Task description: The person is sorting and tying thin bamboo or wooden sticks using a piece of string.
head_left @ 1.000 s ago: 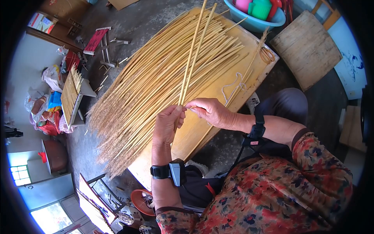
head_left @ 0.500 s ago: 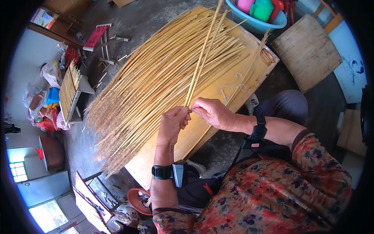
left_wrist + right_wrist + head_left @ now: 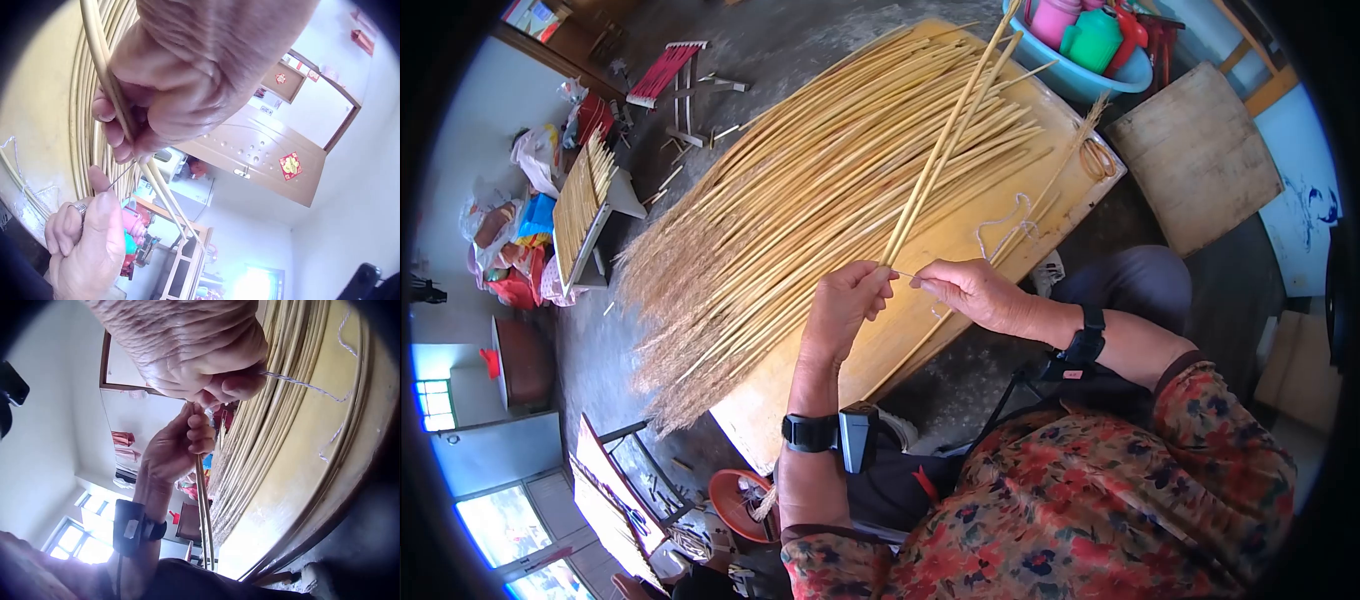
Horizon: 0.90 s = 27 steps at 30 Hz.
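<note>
Two long pale stalks (image 3: 945, 150) are pinched near each other in the left hand (image 3: 847, 305), crossing just above it and pointing up and right. Beside it, the right hand (image 3: 978, 295) pinches something thin that runs to the left fingertips. In the left wrist view this thin length (image 3: 122, 174) spans the gap between the left hand (image 3: 187, 69) and the right hand (image 3: 90, 244). A twisted white and purple string (image 3: 306, 384) trails from the right hand (image 3: 200, 350) in the right wrist view. Many tasselled stalks (image 3: 800, 190) lie on the table behind.
The wooden table (image 3: 750, 420) lies under the hands. Scissors (image 3: 1097, 158) rest at its right corner, beside a single tasselled stalk (image 3: 1060, 165). Beyond the far edge stands a blue basin (image 3: 1080, 82) with coloured items. A wooden board (image 3: 1195, 160) is at the right, an orange bowl (image 3: 730, 500) below left.
The upper ends of the two stalks have swung to the right. The right hand has drawn a little away from the left, and a thin length now shows between them.
</note>
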Tool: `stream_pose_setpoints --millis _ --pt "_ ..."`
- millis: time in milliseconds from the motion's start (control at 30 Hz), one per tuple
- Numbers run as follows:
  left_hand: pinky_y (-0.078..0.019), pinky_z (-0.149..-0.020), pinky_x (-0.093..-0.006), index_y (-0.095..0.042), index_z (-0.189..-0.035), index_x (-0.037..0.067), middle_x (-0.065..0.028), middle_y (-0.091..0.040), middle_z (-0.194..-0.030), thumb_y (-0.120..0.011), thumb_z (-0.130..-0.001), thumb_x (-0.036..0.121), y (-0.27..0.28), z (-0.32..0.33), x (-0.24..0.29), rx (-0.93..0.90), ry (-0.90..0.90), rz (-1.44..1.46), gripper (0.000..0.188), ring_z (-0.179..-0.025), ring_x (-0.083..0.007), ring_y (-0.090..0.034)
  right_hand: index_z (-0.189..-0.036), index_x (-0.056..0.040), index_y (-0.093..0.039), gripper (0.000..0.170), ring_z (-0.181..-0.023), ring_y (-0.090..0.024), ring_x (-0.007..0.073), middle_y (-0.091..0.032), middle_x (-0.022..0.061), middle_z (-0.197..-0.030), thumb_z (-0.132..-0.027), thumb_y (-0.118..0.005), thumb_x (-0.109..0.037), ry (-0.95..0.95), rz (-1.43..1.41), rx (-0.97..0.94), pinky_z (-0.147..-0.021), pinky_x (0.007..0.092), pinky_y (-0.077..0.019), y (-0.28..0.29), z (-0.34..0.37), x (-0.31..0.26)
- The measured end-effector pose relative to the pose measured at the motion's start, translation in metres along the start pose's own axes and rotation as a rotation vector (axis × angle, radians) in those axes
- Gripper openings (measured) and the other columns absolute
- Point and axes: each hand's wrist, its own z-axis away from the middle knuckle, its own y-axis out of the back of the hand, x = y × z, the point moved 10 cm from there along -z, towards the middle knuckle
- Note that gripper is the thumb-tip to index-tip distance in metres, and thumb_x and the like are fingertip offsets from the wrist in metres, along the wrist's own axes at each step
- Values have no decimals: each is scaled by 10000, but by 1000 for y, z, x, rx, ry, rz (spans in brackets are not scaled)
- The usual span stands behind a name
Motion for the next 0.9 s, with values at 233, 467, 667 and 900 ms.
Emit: stream_pose_setpoints --millis 233,467,667,900 --pt "-378 -507 -153 -601 -895 -15 15 -538 -669 -521 -867 163 -3 8 4 -38 24 -25 197 -568 -35 -470 -958 -40 -586 151 -529 -478 116 -526 83 -596 -861 -524 -137 -150 -32 -130 -526 265 -414 -7 3 10" --pt "-376 -492 -150 -604 -877 -15 2 -556 -672 -532 -861 157 -4 8 1 -48 26 -18 187 -568 -40 -488 -979 -37 -591 171 -505 -442 75 -488 26 -577 -866 -517 -142 -140 -97 -137 -492 226 -395 -3 5 7" --pt "-368 -463 -149 -603 -859 -11 -7 -558 -660 -524 -866 161 -7 10 3 -44 27 43 189 -537 -42 -488 -999 -10 -559 171 -414 -421 43 -427 -24 -543 -885 -467 -99 -279 -304 -163 -408 184 -378 -8 13 24" --pt "-360 -443 -152 -604 -853 -9 -12 -563 -654 -520 -867 161 -7 9 -3 -68 46 115 190 -509 -45 -482 -987 21 -549 176 -416 -439 50 -425 -30 -543 -884 -435 -64 -251 -318 -105 -434 201 -429 -8 16 6"
